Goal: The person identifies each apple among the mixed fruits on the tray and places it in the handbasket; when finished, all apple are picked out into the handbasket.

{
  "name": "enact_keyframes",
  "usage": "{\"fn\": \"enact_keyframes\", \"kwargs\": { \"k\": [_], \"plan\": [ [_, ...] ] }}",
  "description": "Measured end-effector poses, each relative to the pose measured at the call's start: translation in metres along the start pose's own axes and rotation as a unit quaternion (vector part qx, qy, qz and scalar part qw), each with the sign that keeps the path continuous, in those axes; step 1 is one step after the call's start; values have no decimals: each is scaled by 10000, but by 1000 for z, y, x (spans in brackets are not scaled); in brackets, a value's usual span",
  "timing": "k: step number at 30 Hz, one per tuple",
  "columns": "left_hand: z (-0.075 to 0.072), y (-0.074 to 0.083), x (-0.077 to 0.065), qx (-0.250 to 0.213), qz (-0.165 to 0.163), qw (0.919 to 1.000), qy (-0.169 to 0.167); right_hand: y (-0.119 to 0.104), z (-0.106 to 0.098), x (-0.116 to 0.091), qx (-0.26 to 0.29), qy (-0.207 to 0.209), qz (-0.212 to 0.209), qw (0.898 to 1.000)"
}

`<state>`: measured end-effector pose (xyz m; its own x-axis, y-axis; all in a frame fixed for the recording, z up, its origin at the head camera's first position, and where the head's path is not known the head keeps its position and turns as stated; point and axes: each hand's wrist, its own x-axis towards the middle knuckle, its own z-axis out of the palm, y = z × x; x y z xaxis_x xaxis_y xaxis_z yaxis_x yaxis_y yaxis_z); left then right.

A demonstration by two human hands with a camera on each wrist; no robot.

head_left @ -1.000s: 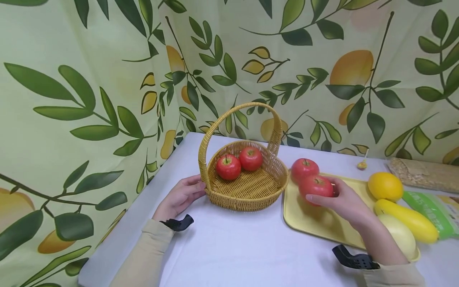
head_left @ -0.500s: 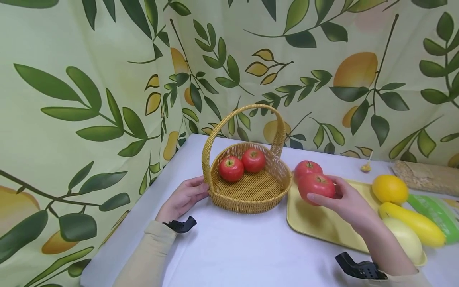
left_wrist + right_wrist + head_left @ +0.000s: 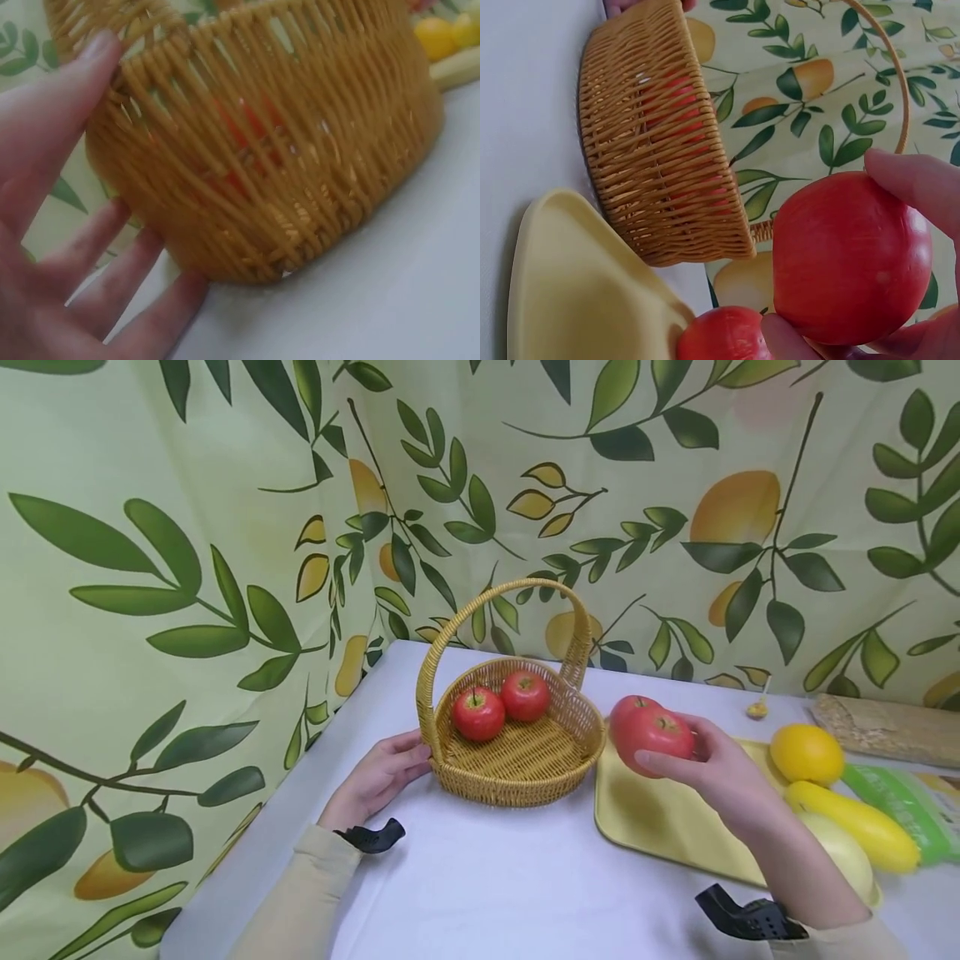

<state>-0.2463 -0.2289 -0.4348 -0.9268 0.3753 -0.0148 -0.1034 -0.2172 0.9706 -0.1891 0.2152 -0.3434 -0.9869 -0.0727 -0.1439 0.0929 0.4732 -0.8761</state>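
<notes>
My right hand (image 3: 723,777) grips a red apple (image 3: 660,742) between thumb and fingers, held above the left part of a yellow tray (image 3: 645,831). Just behind it sits another apple (image 3: 628,705), partly hidden in the head view. To the left stands a wicker basket (image 3: 517,792) with a tall arched handle. Two red apples, one nearer (image 3: 478,713) and one farther back (image 3: 525,696), lie inside it. My left hand (image 3: 382,772) touches the basket's left side. In the left wrist view its thumb meets the rim and its fairly straight fingers (image 3: 127,281) reach the outer wall.
An orange (image 3: 807,754), a long yellow fruit (image 3: 855,827) and a pale round fruit (image 3: 836,857) are at the tray's right side. Beyond them lie a green packet (image 3: 900,810) and a brown bag (image 3: 885,727). A leaf-patterned cloth (image 3: 645,518) hangs behind the table.
My right hand has lifted the apple a little, and it now covers more of the apple behind it. The left hand stays against the basket.
</notes>
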Motion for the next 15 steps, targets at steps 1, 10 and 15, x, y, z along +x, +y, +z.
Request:
{"fn": "enact_keyframes", "kwargs": {
  "k": [1, 10, 15],
  "plan": [
    [0, 0, 0, -7, 13, 10000, 3, -1, 1, 0, 2, 3, 21, 10000],
    [2, 0, -1, -10, 53, 10000, 0, -8, 3, 7, 27, 69, 121, 9999],
    [1, -1, -2, -9, 147, 9999, -37, -15, 7, 13, -15, -57, 87, 9999]
  ]
}}
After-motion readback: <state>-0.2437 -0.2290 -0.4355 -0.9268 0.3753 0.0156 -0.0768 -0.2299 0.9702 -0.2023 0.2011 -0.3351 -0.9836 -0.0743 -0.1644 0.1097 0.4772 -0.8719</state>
